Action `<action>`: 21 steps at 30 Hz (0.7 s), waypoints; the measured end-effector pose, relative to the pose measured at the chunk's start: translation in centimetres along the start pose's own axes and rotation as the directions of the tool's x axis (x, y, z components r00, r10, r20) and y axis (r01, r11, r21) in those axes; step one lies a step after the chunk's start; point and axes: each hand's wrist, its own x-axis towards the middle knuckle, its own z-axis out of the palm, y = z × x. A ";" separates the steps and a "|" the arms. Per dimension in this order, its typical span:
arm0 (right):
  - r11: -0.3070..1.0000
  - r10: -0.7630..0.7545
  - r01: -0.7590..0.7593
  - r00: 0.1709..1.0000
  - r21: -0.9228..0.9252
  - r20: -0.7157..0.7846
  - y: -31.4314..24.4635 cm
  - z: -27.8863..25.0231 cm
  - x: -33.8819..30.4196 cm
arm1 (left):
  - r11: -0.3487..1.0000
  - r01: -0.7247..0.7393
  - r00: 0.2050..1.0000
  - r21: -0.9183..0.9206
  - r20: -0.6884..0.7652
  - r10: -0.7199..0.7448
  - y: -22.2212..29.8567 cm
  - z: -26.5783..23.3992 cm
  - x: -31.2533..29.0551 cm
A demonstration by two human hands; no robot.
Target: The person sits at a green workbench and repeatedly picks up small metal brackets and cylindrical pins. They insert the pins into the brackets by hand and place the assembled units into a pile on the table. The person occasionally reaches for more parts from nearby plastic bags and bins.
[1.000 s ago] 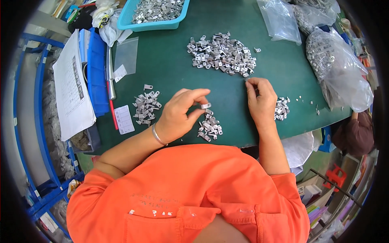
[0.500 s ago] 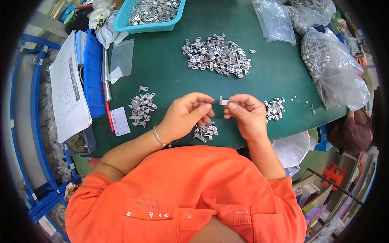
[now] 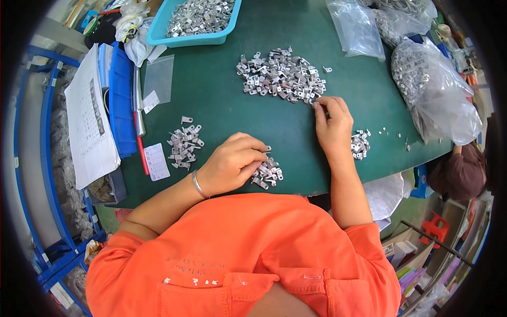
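Note:
Small silver metal brackets, each with a hole in its tab, lie in several heaps. At the near edge of the large heap (image 3: pixel 282 76), my right hand (image 3: pixel 335 126) pinches a bracket between thumb and forefinger, mostly hidden by the fingertips. Low over the small heap (image 3: pixel 268 173) in front of me is my left hand (image 3: pixel 232 162), its fingers curled together. One bracket (image 3: pixel 268 149) shows at its fingertips. Other small heaps lie beyond each hand: one on the left (image 3: pixel 185 145) and one on the right (image 3: pixel 360 144).
A turquoise basket (image 3: pixel 195 39) of brackets stands at the back of the green table (image 3: pixel 222 105). Clear bags of metal parts (image 3: pixel 417 79) sit at the right. A blue bin (image 3: pixel 122 100), papers (image 3: pixel 90 121), a card (image 3: pixel 156 161) and a red pen (image 3: pixel 143 156) line the left side.
My right hand has moved away from my left, forward to the large heap. My left hand has lowered over the near heap. The bracket held up between them is no longer there.

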 end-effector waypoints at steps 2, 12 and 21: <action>0.985 0.101 -0.105 0.994 0.140 0.037 -0.8 -0.7 -0.5 | 0.994 0.102 0.994 -0.045 -0.043 -0.104 0.2 -0.2 0.0; 0.517 0.003 -0.257 0.955 0.817 0.298 -4.9 -1.4 -3.9 | 0.560 0.410 0.855 -0.720 0.089 -0.510 1.4 0.9 2.7; 0.757 -0.169 0.042 0.977 0.652 0.133 -5.2 -1.4 -3.7 | 0.595 0.292 0.883 -0.749 -0.028 -0.468 1.6 1.1 2.2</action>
